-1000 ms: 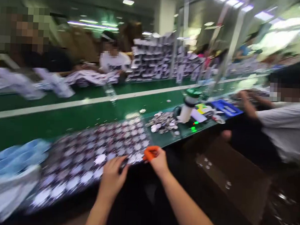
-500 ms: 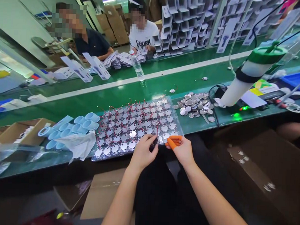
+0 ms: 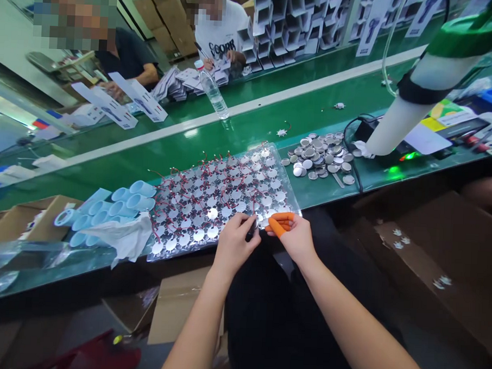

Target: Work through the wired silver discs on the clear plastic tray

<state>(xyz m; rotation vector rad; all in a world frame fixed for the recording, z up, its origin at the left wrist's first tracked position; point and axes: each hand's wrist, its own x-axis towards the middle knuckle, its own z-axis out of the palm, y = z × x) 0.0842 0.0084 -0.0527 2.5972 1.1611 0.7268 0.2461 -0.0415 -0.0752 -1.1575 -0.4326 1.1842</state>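
At the front right edge of a tray [image 3: 290, 182] my left hand [image 3: 236, 239] pinches a small dark, round-looking part [image 3: 254, 227] between thumb and fingers. Close by on its right is my right hand [image 3: 295, 235], with orange finger covers [image 3: 280, 223] on some fingers. Its fingers are pressed together over the tray edge; what they hold, if anything, is hidden. Rows of silvery star-edged discs [image 3: 198, 235] with thin red wires cover the tray. Beside it lies a heap of silver button cells or similar round discs [image 3: 321, 155].
Light-blue cups [image 3: 127, 201] and a white cloth [image 3: 123, 236] lie left of the tray. A white tube with a green cap [image 3: 421, 94] leans at right. Beyond stand a water bottle [image 3: 212, 90] and folded white boxes [image 3: 139, 97]. Two people sit across the bench.
The camera view has shifted, so the bench things sit slightly higher and farther left. My hands stay at the tray edge, the right one a little closer to the left.
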